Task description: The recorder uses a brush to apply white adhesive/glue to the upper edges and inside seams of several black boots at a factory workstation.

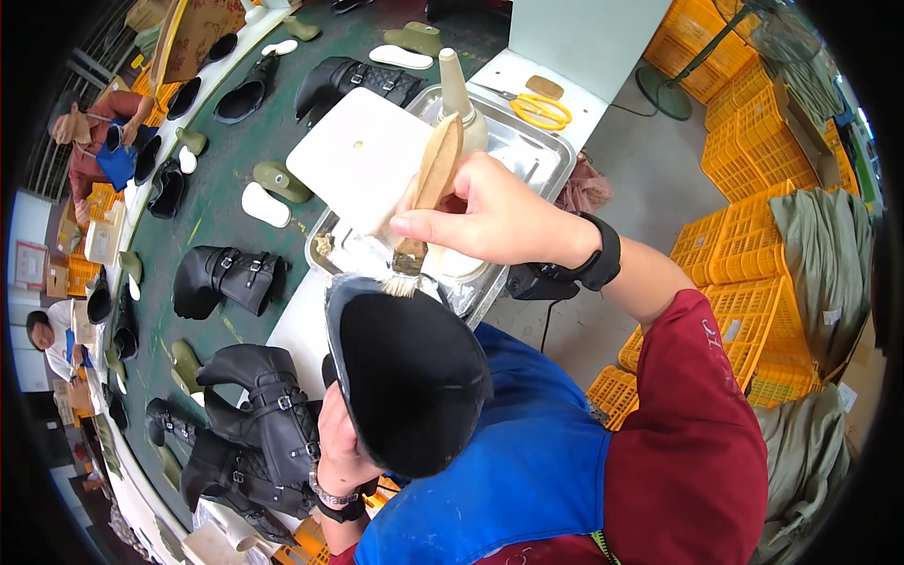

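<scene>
My left hand is wrapped round a black boot, whose wide open shaft faces up toward me. A flat brush with a wooden handle is gripped in my right hand. Its pale bristles are at the far rim of the boot's opening; whether they touch it I cannot tell. Under and beyond the right hand lies a metal tray. On the tray are a square white lid or board and a pale bottle with a long cone-shaped nozzle.
Yellow-handled scissors lie beyond the tray. Several buckled black boots stand or lie on the green conveyor belt, along with olive shoe forms and white insoles. Yellow crates are stacked at right. Two people work across the belt.
</scene>
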A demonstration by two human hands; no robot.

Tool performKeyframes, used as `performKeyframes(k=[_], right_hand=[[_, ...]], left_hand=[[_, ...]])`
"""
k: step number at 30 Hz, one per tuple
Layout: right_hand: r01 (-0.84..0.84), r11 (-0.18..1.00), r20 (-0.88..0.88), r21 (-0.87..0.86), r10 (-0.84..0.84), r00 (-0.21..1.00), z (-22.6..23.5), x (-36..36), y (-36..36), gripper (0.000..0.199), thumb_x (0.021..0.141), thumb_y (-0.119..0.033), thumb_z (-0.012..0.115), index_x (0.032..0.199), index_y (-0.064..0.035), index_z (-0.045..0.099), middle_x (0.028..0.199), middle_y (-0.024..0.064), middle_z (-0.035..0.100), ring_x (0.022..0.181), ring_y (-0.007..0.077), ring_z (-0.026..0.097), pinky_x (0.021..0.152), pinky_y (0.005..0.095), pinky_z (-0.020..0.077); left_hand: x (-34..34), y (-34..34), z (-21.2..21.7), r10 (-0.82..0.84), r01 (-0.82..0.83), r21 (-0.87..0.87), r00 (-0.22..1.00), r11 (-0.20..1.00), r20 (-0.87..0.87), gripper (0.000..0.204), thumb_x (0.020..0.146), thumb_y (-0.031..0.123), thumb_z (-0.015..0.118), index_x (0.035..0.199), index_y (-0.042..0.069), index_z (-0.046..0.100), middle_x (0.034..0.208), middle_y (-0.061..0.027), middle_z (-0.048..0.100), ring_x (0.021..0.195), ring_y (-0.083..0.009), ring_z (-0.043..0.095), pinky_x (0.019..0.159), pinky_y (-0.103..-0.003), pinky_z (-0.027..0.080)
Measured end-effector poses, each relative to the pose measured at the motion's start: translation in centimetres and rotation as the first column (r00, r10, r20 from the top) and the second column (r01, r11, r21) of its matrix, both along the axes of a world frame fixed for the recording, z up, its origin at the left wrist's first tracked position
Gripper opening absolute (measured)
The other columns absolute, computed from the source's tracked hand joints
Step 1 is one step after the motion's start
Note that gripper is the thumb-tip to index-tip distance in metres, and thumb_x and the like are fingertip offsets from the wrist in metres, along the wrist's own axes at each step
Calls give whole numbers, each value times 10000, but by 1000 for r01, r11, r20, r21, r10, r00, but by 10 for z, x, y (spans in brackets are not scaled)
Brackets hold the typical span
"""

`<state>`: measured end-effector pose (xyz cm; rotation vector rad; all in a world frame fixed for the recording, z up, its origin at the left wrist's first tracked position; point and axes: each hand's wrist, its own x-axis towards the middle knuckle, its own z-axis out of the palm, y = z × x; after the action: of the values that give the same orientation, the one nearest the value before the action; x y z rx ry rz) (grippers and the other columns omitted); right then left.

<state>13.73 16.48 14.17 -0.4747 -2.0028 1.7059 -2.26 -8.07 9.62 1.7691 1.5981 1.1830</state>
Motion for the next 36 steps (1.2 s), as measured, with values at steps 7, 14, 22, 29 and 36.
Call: performKeyframes(k=[7, 14, 22, 29, 36], right_hand=[[-10, 997, 225, 81, -9, 974, -5, 5, -1, 230, 816, -146, 595, 952, 39, 591, 833, 52, 621, 737, 75, 557, 678, 220, 464], [22, 996, 30, -86, -20, 999, -15, 15, -13, 162, 815, -110, 595, 905, 24, 583, 825, 33, 612, 718, 71, 556, 632, 222, 454], [151, 962, -60, 228, -141, 988, -30, -3, -21, 96, 792, -79, 614, 835, 6, 602, 756, 27, 613, 690, 68, 552, 597, 226, 446], [172, 828, -263, 534, -31, 964, -28, -14, -29, 35, 730, -3, 625, 758, 9, 609, 717, 92, 613, 605, 184, 583, 553, 250, 450], [28, 944, -19, 330, -24, 1000, -31, 4, -37, 11, 767, -16, 613, 776, -11, 608, 695, 35, 599, 593, 80, 531, 544, 213, 410]], left_hand=[[7, 16, 2, 143, -84, 172, 919, 982, -368, 722, 577, 103, 746, 1180, 84, 348, 966, -148, 560, 817, -336, 557, 714, -410, 431], [4, 14, -3, 182, -124, 168, 901, 978, -394, 817, 558, 110, 763, 1238, 101, 311, 993, -151, 554, 821, -328, 556, 715, -409, 428], [7, 15, 1, 77, -22, 173, 944, 985, -320, 829, 546, 91, 758, 1247, 120, 317, 1000, -149, 556, 824, -324, 563, 705, -403, 434], [5, 10, 1, 62, -13, 149, 943, 989, -326, 815, 526, 53, 733, 1233, 112, 333, 995, -152, 561, 841, -327, 566, 709, -402, 434], [0, 5, -5, 370, -295, 233, 832, 926, -414, 711, 511, 26, 707, 1156, 46, 410, 1014, -142, 563, 877, -320, 561, 775, -408, 417]])
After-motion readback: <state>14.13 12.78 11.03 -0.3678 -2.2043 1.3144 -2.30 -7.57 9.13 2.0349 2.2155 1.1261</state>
